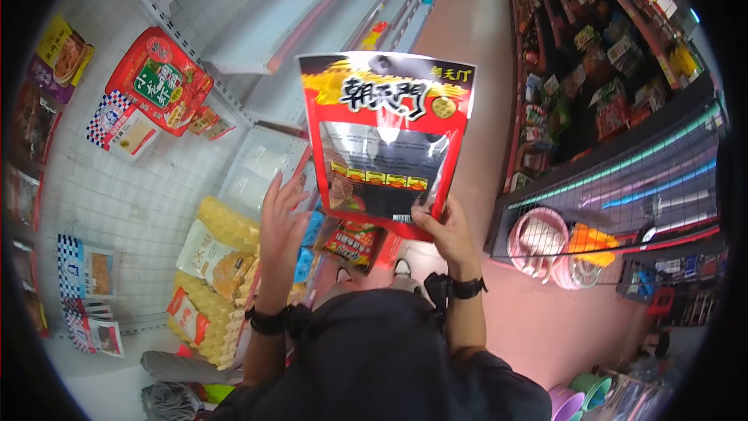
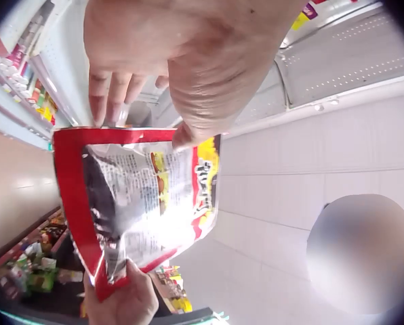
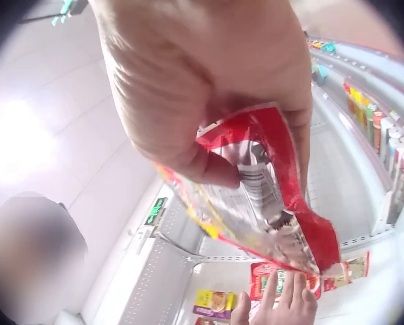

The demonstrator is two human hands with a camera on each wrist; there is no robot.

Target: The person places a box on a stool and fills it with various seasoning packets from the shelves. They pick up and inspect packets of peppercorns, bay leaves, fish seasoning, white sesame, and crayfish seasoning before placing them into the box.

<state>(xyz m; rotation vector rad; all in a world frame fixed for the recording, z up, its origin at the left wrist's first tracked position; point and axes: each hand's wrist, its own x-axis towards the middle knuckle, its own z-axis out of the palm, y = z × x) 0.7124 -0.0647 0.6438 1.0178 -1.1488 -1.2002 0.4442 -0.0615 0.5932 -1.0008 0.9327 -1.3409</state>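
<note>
A red and black plastic food packet (image 1: 386, 148) with yellow trim and large black lettering is held upright in front of my body. My right hand (image 1: 456, 238) pinches its lower right corner, thumb on the printed face and fingers behind, as the right wrist view shows. Beside the packet's left edge, my left hand (image 1: 282, 214) is raised with its fingers spread and extended. From the left wrist, that hand (image 2: 188, 61) overlaps the packet's edge (image 2: 137, 135). The right wrist view shows the left fingers (image 3: 283, 288) past the packet's far end.
Packets hang on the white wall at left, including a large red one (image 1: 160, 82). Below them, yellow egg-tray-like stacks (image 1: 204, 327) bear bagged goods. Metal shelves (image 1: 273, 8) run ahead along the aisle floor (image 1: 475, 39). At right stand stocked dark shelves and a pink basket (image 1: 538, 238).
</note>
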